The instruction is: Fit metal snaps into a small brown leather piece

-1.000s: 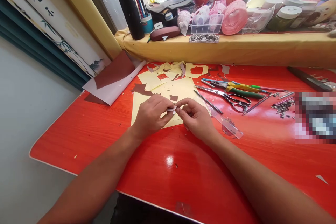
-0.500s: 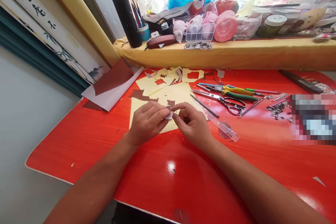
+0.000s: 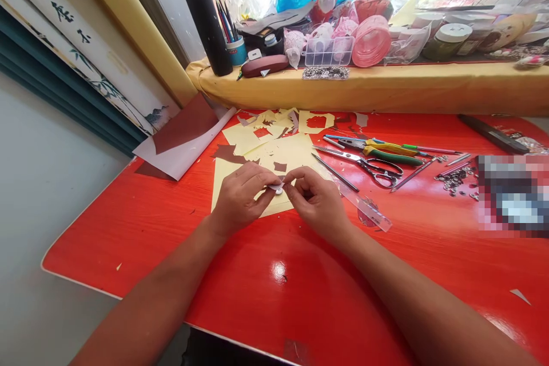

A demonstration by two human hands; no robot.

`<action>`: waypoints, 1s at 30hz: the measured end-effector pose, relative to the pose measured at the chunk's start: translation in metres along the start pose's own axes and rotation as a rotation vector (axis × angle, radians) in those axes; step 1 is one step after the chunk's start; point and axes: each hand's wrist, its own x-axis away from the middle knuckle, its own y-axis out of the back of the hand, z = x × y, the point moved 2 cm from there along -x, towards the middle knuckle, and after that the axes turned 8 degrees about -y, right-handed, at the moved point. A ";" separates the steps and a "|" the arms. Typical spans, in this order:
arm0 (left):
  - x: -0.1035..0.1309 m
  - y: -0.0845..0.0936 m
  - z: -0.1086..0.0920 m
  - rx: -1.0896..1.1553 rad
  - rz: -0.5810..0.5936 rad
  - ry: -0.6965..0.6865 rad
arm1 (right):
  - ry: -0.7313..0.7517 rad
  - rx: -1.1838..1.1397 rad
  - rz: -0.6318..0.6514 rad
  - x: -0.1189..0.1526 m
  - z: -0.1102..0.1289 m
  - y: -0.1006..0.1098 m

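My left hand (image 3: 242, 197) pinches a small pale piece of paper (image 3: 275, 186) between thumb and fingers. Facing it, my right hand (image 3: 319, 200) has thumb and forefinger closed at the paper's right edge. A small round whitish disc (image 3: 279, 191) shows just below the paper, between my fingertips; whether it is fixed to the paper I cannot tell. Both hands are over a yellow sheet (image 3: 295, 151) strewn with cut scraps. A small brown scrap (image 3: 280, 166) lies just beyond my fingertips.
Scissors (image 3: 364, 166), pliers (image 3: 381, 150), a pencil (image 3: 337, 172) and a clear ruler (image 3: 366, 210) lie right of my hands. Small metal rings (image 3: 457, 180) are farther right. Brown sheets (image 3: 184, 131) lie at left. A black flask (image 3: 209, 31) stands on the ledge behind.
The pale paper has tilted between my fingers, and the round disc beneath it has come into view. My hands have barely shifted.
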 end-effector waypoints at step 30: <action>0.001 0.002 0.001 -0.150 0.042 -0.140 | 0.003 0.153 0.080 -0.001 0.000 0.003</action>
